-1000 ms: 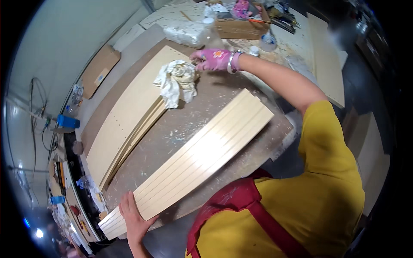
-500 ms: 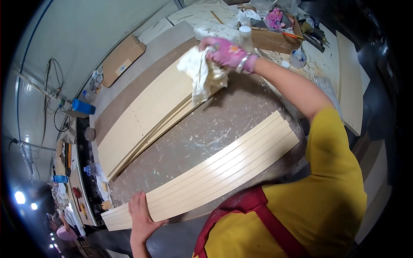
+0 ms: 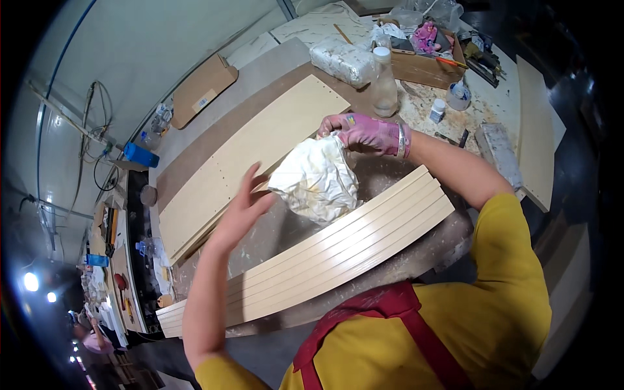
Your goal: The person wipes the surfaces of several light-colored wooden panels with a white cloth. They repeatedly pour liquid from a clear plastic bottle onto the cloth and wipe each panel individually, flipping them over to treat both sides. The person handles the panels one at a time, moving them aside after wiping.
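A crumpled white cloth (image 3: 315, 179) hangs from my right hand (image 3: 367, 134), which wears a pink glove and is closed on the cloth's upper edge. Bare and with fingers apart, my left hand (image 3: 244, 205) is raised beside the cloth's left side; whether a fingertip touches it I cannot tell. Behind the hands lies a stack of pale boards (image 3: 253, 143) with small drilled holes in the top one. Nearer my body, a row of narrow pale strips (image 3: 338, 253) lies side by side along the table's front, glossy in the middle. The cloth hides part of the brown tabletop (image 3: 286, 231).
At the back right stand a clear bottle (image 3: 383, 88), a small white bottle (image 3: 437, 110), a wrapped block (image 3: 344, 62) and a cardboard box of odds and ends (image 3: 422, 68). A folded carton (image 3: 205, 91) and a blue container (image 3: 141, 155) are at the left. Another person (image 3: 97, 341) is far left.
My right hand has brought the cloth off the board stack toward me. My left hand has left the strips and risen to the cloth's side.
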The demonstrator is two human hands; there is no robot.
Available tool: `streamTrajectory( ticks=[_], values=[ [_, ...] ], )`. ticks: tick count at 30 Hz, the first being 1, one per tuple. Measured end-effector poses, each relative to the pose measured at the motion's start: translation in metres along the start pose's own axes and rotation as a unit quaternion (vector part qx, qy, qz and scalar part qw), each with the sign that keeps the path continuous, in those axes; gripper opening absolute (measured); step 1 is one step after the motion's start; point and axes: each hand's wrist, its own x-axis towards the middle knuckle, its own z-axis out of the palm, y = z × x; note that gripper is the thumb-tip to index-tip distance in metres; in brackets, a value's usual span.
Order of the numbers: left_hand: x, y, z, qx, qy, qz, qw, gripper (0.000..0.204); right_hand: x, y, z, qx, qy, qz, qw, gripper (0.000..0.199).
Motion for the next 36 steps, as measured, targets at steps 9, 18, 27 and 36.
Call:
streamTrajectory(
  ticks=[9,18,27,36],
  values=[
    [0.073,-0.011,0.053,-0.209,0.033,-0.015,0.977,0.039,-0.027,0.007,-0.018,0.03,0.145,0.07,0.986,0.029],
    [0.098,-0.056,0.065,-0.348,-0.006,-0.125,0.929,0.05,-0.059,0.049,-0.12,-0.248,0.572,-0.195,0.757,0.085],
    [0.095,-0.038,0.072,-0.351,0.011,-0.088,0.932,0.053,-0.039,0.058,-0.222,-0.396,0.517,-0.152,0.744,0.121],
    [0.087,-0.068,0.099,0.201,-0.098,0.141,0.964,0.057,-0.033,0.05,-0.203,-0.246,0.446,-0.131,0.85,0.085]
  ],
)
